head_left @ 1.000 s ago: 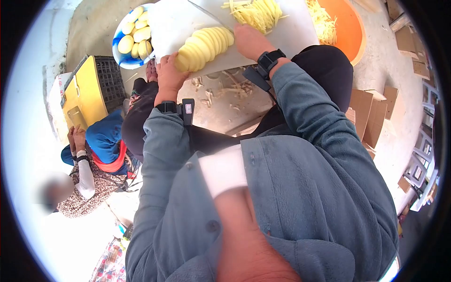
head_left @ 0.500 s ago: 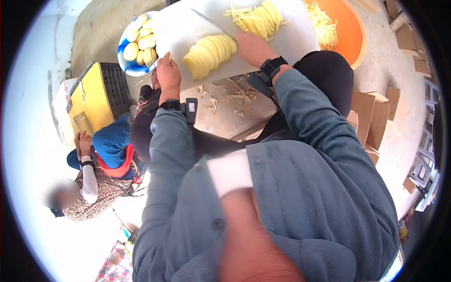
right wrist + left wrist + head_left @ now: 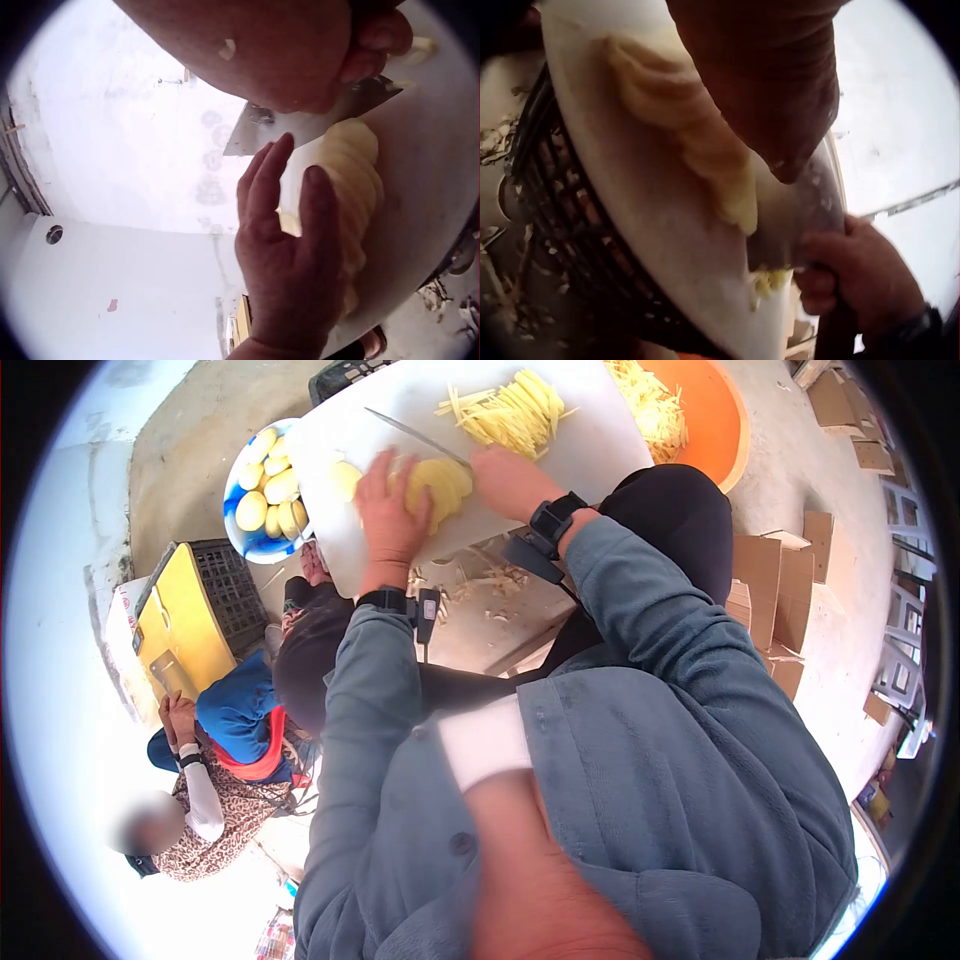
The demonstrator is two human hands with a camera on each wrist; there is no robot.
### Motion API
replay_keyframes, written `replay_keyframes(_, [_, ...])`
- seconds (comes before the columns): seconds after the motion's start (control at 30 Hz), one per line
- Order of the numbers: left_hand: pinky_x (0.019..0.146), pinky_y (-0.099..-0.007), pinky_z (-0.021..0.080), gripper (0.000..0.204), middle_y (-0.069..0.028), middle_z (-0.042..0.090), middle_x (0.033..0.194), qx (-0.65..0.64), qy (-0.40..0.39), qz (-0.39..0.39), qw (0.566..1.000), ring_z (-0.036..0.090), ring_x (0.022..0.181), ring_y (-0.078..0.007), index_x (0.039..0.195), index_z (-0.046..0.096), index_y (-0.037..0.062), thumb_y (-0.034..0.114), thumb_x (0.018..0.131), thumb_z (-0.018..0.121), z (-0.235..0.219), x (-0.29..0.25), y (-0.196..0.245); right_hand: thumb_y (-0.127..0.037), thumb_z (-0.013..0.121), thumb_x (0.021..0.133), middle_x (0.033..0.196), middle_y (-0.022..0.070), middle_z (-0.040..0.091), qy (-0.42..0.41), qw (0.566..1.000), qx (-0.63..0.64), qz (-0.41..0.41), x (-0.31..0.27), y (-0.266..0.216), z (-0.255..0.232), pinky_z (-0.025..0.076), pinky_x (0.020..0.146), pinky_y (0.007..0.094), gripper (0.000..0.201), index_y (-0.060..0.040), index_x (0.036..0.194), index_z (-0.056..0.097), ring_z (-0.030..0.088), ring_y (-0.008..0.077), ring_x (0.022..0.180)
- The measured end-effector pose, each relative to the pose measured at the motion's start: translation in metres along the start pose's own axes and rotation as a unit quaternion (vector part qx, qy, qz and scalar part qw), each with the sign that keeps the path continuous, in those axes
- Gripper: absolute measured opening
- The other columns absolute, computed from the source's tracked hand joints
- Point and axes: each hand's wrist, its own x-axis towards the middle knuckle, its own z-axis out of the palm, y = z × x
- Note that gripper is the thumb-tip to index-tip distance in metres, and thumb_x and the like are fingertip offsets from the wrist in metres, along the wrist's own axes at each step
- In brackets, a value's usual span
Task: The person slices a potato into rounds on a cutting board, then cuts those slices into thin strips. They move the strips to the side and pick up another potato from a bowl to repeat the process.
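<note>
While the flat left hand (image 3: 392, 510) presses pale yellow fanned potato slices (image 3: 440, 485), the right hand (image 3: 508, 480) grips a knife (image 3: 415, 435).

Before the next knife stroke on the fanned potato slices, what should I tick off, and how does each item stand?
1. Left hand rests flat on the potato slices: ok.
2. Right hand has a grip on the knife: ok.
3. Left fingertips set apart from the blade: not ok, right beside it in the right wrist view.
4. Slices lie on the white cutting board: ok.
5. Board seated firmly on the black crate: cannot tell.
</note>
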Motion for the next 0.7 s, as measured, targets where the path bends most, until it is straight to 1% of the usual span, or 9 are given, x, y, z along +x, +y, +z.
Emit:
replay_keyframes(0.03, [0.105,-0.0457,0.033,0.047,-0.0120,0.049,0.136,-0.003,0.000,-0.001,1.000,0.044,0.127,-0.0318,0.124,0.059,0.0139,0.021,0.079,0.066,0.008,-0.002,0.006,-0.003,0.051,0.082,0.095,0.0226,0.064,0.013,1.000,-0.006,0.001,0.001,0.000,0.004,0.051,0.080,0.0433,0.015,0.0016,0.092,0.061,0.063,0.0379,0.092])
replay_keyframes(0.1, [0.106,-0.0439,0.033,0.042,-0.0084,0.052,0.133,-0.035,-0.060,0.057,0.996,0.046,0.126,-0.0284,0.122,0.060,0.0132,0.021,0.081,0.065,0.019,-0.004,0.015,-0.003,0.052,0.081,0.094,0.0225,0.064,0.025,1.000,-0.015,0.005,0.001,0.000,0.007,0.051,0.080,0.0436,0.015,0.0017,0.092,0.061,0.063,0.0383,0.092])
replay_keyframes(0.13, [0.105,-0.0424,0.034,0.038,-0.0048,0.056,0.129,-0.016,-0.065,0.057,0.996,0.048,0.125,-0.0253,0.120,0.061,0.0133,0.019,0.083,0.063,0.022,-0.007,0.017,-0.003,0.053,0.081,0.094,0.0227,0.064,0.033,0.999,-0.011,0.000,0.000,0.000,0.007,0.052,0.080,0.0440,0.015,0.0022,0.092,0.060,0.063,0.0385,0.092])
replay_keyframes(0.2, [0.105,-0.0420,0.035,0.037,-0.0044,0.056,0.129,-0.025,-0.061,0.055,0.996,0.048,0.125,-0.0246,0.119,0.062,0.0131,0.019,0.083,0.063,0.026,-0.006,0.015,-0.002,0.054,0.081,0.094,0.0229,0.064,0.035,0.999,-0.010,-0.004,-0.001,0.002,0.007,0.052,0.079,0.0443,0.015,0.0028,0.093,0.060,0.063,0.0387,0.092])
replay_keyframes(0.27, [0.105,-0.0416,0.035,0.035,-0.0041,0.056,0.128,-0.029,-0.057,0.048,0.997,0.048,0.125,-0.0240,0.118,0.062,0.0128,0.019,0.083,0.063,0.023,-0.008,0.016,-0.003,0.054,0.081,0.096,0.0235,0.064,0.015,1.000,-0.014,0.019,0.001,0.001,0.008,0.052,0.078,0.0448,0.015,0.0033,0.093,0.059,0.063,0.0389,0.093])
replay_keyframes(0.4, [0.105,-0.0404,0.036,0.033,-0.0039,0.057,0.127,-0.037,-0.050,0.051,0.997,0.050,0.123,-0.0237,0.116,0.064,0.0126,0.018,0.084,0.063,0.023,-0.007,0.016,-0.002,0.053,0.081,0.098,0.0241,0.063,0.018,1.000,0.000,0.018,-0.005,-0.002,0.001,0.052,0.078,0.0447,0.015,0.0032,0.094,0.058,0.063,0.0392,0.093])
replay_keyframes(0.47, [0.105,-0.0402,0.036,0.032,-0.0039,0.058,0.126,-0.042,-0.043,0.047,0.997,0.050,0.123,-0.0234,0.115,0.064,0.0127,0.018,0.084,0.063,0.025,-0.008,0.016,-0.001,0.051,0.081,0.098,0.0243,0.062,0.036,0.999,0.000,0.004,-0.008,-0.001,0.000,0.052,0.079,0.0443,0.016,0.0024,0.095,0.057,0.063,0.0398,0.093])
replay_keyframes(0.57, [0.105,-0.0398,0.035,0.032,-0.0023,0.058,0.125,-0.035,-0.035,0.042,0.998,0.050,0.123,-0.0211,0.113,0.065,0.0139,0.020,0.081,0.065,0.029,-0.008,0.016,0.000,0.049,0.082,0.099,0.0243,0.062,0.038,0.999,-0.016,0.002,-0.011,-0.001,0.000,0.052,0.080,0.0439,0.018,0.0026,0.098,0.056,0.063,0.0399,0.093])
replay_keyframes(0.7, [0.106,-0.0402,0.034,0.034,-0.0028,0.057,0.127,-0.042,-0.055,0.042,0.997,0.049,0.124,-0.0219,0.115,0.064,0.0135,0.021,0.082,0.064,0.022,-0.007,0.015,0.000,0.049,0.082,0.100,0.0242,0.062,0.025,0.999,-0.025,-0.010,-0.011,-0.007,0.001,0.051,0.080,0.0436,0.019,0.0024,0.100,0.055,0.063,0.0395,0.093])
